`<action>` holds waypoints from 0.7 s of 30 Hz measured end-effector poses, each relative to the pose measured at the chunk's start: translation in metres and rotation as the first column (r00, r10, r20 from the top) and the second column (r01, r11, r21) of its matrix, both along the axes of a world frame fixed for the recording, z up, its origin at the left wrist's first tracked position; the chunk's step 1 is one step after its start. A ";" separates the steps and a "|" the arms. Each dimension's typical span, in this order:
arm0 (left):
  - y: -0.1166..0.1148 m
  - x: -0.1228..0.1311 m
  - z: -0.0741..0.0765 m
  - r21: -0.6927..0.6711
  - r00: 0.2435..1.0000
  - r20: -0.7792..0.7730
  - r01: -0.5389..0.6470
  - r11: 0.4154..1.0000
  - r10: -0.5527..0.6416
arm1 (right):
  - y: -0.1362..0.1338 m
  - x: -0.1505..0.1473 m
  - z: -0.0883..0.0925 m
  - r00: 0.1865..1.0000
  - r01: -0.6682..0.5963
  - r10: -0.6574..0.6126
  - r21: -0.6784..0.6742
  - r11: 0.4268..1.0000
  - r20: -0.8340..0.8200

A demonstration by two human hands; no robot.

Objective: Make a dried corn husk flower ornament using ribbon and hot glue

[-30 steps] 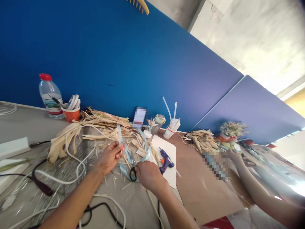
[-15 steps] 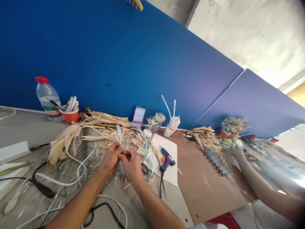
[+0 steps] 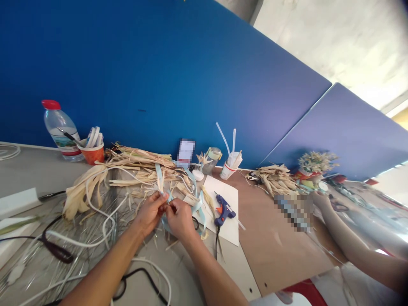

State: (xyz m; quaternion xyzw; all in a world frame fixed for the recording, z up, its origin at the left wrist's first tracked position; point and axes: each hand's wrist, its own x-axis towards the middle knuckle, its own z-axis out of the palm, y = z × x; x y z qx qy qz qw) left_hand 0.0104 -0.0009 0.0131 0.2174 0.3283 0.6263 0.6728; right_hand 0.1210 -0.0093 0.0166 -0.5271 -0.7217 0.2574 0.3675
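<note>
1. Pale-blue ribbon (image 3: pixel 158 171) is the thing in hand in the head view. It lies near the middle of the surface (image 3: pixel 35 170). One end rises against the dried husks (image 3: pixel 137 163), and the rest loops right toward the white sheet (image 3: pixel 228 191).
2. The left hand (image 3: pixel 152 211) and right hand (image 3: pixel 179 217) touch each other. The fingers (image 3: pixel 163 199) of both are narrowed to a pinch on the ribbon. Whether a husk sliver is caught in the pinch too, I cannot tell.
3. The work looks best done with a short grip close to the pinch, the strip flat and untwisted, the wrists low, and small fingertip moves only.
4. Room is tight to the right, where the scissors (image 3: pixel 194 223) lie just beside the right hand and the glue gun (image 3: pixel 224 209) rests near on the sheet.
5. On the left, cables (image 3: pixel 105 221) coil close by. Husks fill the far side up to the blue partition (image 3: pixel 159 76).
6. A co-worker's hand (image 3: pixel 321 199) is well apart, toward the right edge. The freest room seems to be upward and toward the near edge, between the forearms.
</note>
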 end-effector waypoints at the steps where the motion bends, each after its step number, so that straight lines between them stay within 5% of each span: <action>1: 0.001 -0.001 0.000 0.000 1.000 0.022 0.000 1.000 0.000 | 0.001 0.002 0.000 0.999 -0.010 0.008 -0.050 0.999 -0.044; 5: 0.003 -0.006 0.000 -0.002 0.998 0.061 -0.018 1.000 0.018 | 0.004 0.009 0.005 0.943 -0.091 0.019 -0.203 0.975 -0.331; 10: 0.001 -0.006 0.002 -0.012 0.998 0.063 -0.017 1.000 0.018 | 0.007 0.011 0.010 0.718 -0.269 -0.043 -0.334 0.903 -0.694; 14: -0.001 -0.002 0.004 0.021 0.997 -0.015 0.081 0.996 -0.081 | 0.005 0.007 0.008 0.635 -0.377 -0.067 -0.384 0.843 -0.770; 21: -0.004 0.001 0.008 0.031 0.992 -0.061 0.115 0.993 -0.113 | 0.008 0.005 0.000 0.581 -0.355 -0.162 -0.428 0.831 -0.798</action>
